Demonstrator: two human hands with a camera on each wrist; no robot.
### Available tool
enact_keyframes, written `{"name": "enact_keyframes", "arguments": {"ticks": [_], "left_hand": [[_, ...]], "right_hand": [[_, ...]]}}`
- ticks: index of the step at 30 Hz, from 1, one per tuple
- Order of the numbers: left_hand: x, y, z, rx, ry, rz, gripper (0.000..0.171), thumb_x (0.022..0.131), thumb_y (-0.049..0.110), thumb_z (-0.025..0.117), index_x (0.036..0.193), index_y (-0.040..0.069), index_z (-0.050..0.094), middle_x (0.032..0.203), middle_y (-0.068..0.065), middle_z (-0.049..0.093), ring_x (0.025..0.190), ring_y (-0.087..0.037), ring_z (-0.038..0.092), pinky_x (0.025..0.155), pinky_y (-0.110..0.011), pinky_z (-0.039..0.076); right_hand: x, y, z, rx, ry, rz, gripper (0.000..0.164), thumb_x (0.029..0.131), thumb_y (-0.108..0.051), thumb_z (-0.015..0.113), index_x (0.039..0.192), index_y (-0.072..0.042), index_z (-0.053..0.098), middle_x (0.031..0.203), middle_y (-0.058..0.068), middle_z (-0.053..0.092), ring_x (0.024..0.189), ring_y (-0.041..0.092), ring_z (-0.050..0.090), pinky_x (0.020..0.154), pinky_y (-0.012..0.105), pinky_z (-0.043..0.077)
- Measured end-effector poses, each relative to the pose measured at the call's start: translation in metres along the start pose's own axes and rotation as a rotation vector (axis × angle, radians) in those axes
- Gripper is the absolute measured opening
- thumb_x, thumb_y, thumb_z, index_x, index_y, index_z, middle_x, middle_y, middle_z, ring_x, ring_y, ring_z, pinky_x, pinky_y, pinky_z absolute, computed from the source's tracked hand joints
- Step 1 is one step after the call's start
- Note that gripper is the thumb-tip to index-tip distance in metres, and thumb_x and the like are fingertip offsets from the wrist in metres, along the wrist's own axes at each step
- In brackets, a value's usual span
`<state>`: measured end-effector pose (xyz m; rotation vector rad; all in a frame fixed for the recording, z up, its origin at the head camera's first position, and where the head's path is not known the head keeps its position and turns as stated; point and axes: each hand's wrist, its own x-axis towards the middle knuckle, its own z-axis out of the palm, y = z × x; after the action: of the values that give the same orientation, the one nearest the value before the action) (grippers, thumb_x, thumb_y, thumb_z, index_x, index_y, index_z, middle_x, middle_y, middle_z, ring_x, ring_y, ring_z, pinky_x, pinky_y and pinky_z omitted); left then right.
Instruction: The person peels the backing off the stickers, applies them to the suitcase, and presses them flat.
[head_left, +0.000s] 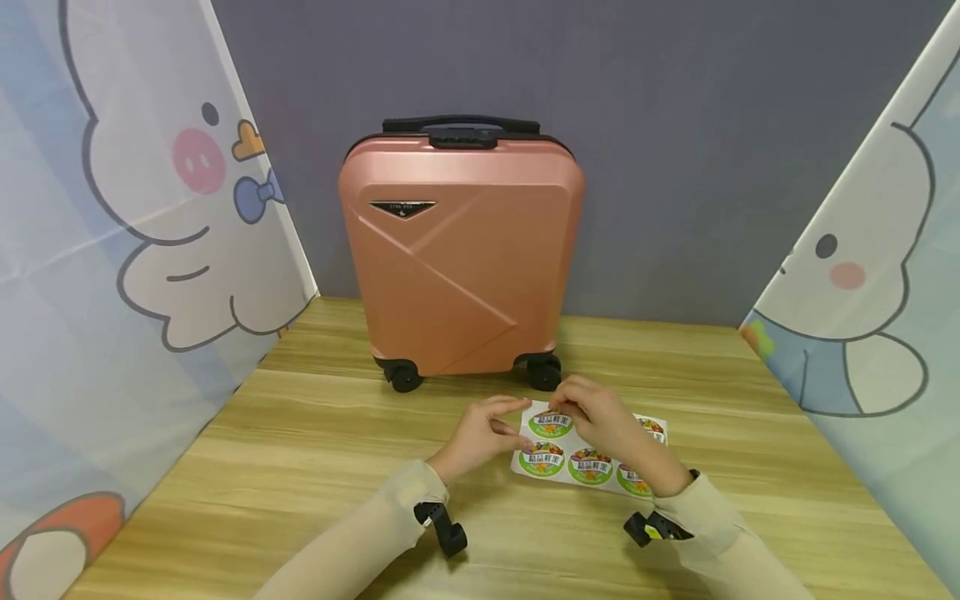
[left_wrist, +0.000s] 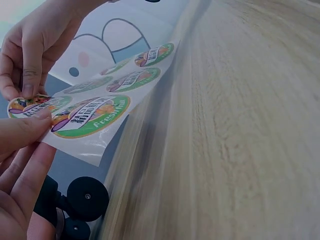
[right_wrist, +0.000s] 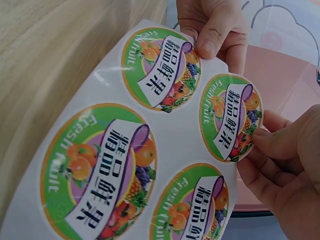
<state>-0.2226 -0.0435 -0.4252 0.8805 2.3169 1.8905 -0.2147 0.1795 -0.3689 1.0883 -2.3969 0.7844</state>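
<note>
A white sheet of round fruit stickers (head_left: 557, 477) is held at a tilt just above the table, in front of the suitcase. My left hand (head_left: 483, 435) pinches its left edge, thumb on top and fingers beneath, as the left wrist view shows. My right hand (head_left: 600, 417) pinches the edge of one corner sticker (right_wrist: 225, 117) between thumb and fingers. That sticker's edge stands out past the sheet in the right wrist view, while its other side still lies against the backing. The stickers are green-rimmed with fruit pictures and "Fresh fruit" lettering.
A pink hard-shell suitcase (head_left: 461, 267) with black wheels and a black top handle stands upright behind the hands. Wood-patterned table (head_left: 300, 467) lies beneath. A grey wall panel (head_left: 675, 167) closes the back, and cartoon-printed cloths (head_left: 150, 275) hang at both sides.
</note>
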Motion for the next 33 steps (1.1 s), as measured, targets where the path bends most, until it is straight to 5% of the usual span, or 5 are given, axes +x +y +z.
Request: {"name": "enact_keyframes", "arguments": {"ticks": [15, 33], "left_hand": [[0.004, 0.002, -0.002, -0.024, -0.010, 0.012, 0.055, 0.078, -0.007, 0.080, 0.130, -0.008, 0.061, 0.129, -0.024, 0.058, 0.081, -0.024, 0.074, 0.068, -0.027, 0.059], [0.002, -0.004, -0.003, 0.000, -0.011, -0.050, 0.061, 0.077, -0.006, 0.082, 0.133, -0.004, 0.060, 0.134, -0.023, 0.055, 0.080, -0.023, 0.074, 0.066, -0.026, 0.059]], "right_hand": [[-0.002, 0.001, -0.007, 0.065, 0.054, -0.070, 0.030, 0.079, 0.022, 0.069, 0.084, -0.007, 0.068, 0.088, -0.001, 0.066, 0.074, 0.010, 0.061, 0.059, 0.022, 0.052], [-0.002, -0.001, -0.012, 0.150, 0.046, 0.085, 0.028, 0.082, 0.019, 0.067, 0.087, -0.007, 0.072, 0.088, 0.000, 0.070, 0.068, 0.006, 0.059, 0.055, 0.023, 0.050]]}}
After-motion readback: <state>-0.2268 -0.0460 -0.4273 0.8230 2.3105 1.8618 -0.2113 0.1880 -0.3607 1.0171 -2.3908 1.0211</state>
